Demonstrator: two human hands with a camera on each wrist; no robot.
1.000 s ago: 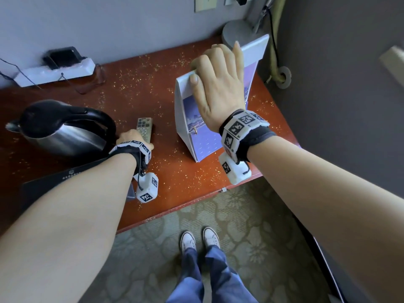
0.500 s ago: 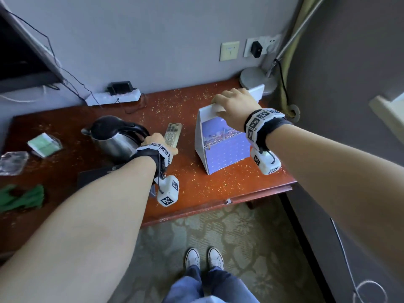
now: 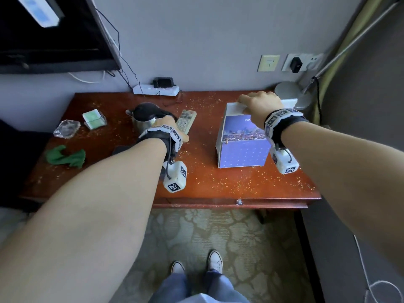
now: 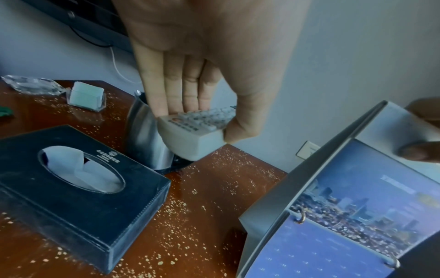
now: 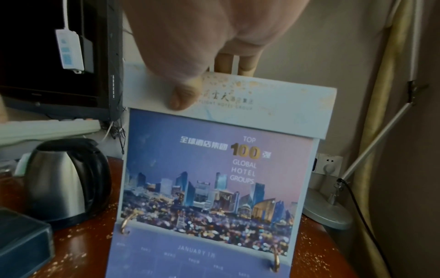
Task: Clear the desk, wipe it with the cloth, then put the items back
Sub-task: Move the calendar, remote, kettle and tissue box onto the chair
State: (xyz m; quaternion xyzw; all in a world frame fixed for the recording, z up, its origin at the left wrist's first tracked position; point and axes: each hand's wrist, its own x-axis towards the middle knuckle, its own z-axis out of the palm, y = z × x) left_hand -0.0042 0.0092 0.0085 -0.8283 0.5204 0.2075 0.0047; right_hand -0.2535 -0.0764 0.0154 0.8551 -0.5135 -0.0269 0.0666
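The red-brown desk (image 3: 218, 186) is strewn with golden crumbs. My left hand (image 3: 168, 125) pinches the near end of a grey remote control (image 3: 185, 121) (image 4: 195, 129) between thumb and fingers, lifted off the wood beside the steel kettle (image 3: 144, 115). My right hand (image 3: 258, 106) grips the top edge of a standing desk calendar (image 3: 242, 145) (image 5: 214, 178), thumb on its front and fingers behind. A green cloth (image 3: 65, 157) lies crumpled at the desk's left front.
A black tissue box (image 4: 71, 188) sits under my left forearm. A glass ashtray (image 3: 66, 129) and a small green-and-white box (image 3: 94, 119) lie at the left. A power strip (image 3: 156, 89) and a lamp base (image 3: 288, 92) stand along the back wall.
The head view has pulled back and now takes in the whole desk. My left hand has closed on the remote's near end. My right hand keeps its hold on the calendar's top.
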